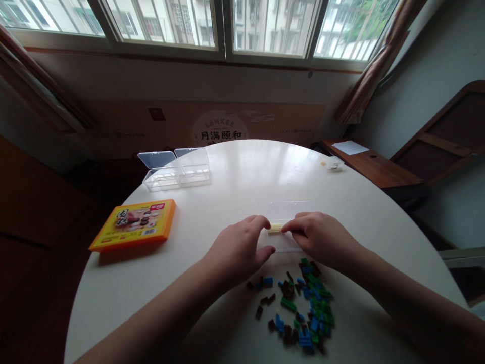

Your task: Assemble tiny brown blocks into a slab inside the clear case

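A clear plastic box (290,209) with its lid up stands on the white table between my hands. A small pale-yellow studded block piece (275,228) sits in or over it, its fine detail too small to make out. My left hand (240,247) is at the left side, thumb and index finger curved and apart, the index tip close to the piece's left end. At the right end, the closed fingers of my right hand (322,235) meet the yellow piece. Just nearer to me lies a loose heap of green, blue and brown toy building blocks (308,303).
An orange and yellow game box (134,225) lies at the table's left. Behind it stand two open clear plastic boxes (176,174). A small clear plastic bag (333,164) is at the far right. The round white table's (242,172) edge curves around, with a wooden desk (379,164) beyond.
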`<state>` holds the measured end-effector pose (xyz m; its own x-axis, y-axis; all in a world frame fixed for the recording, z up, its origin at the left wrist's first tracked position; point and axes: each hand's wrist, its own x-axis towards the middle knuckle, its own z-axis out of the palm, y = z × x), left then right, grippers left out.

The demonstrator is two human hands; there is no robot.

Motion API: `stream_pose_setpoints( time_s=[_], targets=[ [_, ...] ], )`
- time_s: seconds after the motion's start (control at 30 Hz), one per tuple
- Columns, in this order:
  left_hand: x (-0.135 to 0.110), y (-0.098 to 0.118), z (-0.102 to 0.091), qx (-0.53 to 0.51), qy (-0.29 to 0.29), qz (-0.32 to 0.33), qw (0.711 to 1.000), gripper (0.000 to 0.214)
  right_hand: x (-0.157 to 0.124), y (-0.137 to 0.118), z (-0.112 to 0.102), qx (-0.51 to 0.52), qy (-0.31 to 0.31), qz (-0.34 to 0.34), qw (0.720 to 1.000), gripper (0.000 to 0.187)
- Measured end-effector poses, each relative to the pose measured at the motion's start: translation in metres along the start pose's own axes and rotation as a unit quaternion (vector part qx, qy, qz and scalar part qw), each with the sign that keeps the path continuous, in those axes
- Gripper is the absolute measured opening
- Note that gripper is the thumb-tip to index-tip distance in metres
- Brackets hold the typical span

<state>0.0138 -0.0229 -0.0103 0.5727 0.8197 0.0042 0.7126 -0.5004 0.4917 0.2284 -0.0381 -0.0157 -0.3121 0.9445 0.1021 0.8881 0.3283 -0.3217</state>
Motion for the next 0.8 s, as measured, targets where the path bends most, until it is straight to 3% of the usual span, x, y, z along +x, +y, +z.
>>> stream_pose_setpoints(
  time_s=[0.8],
  targets=[
    [-0.0002,-0.0004,-0.0008,0.01,-0.007,-0.001,1.0,0.025,0.0004,0.0013,0.0013,0.002,0.006,-0.001,1.0,0.028]
  ],
)
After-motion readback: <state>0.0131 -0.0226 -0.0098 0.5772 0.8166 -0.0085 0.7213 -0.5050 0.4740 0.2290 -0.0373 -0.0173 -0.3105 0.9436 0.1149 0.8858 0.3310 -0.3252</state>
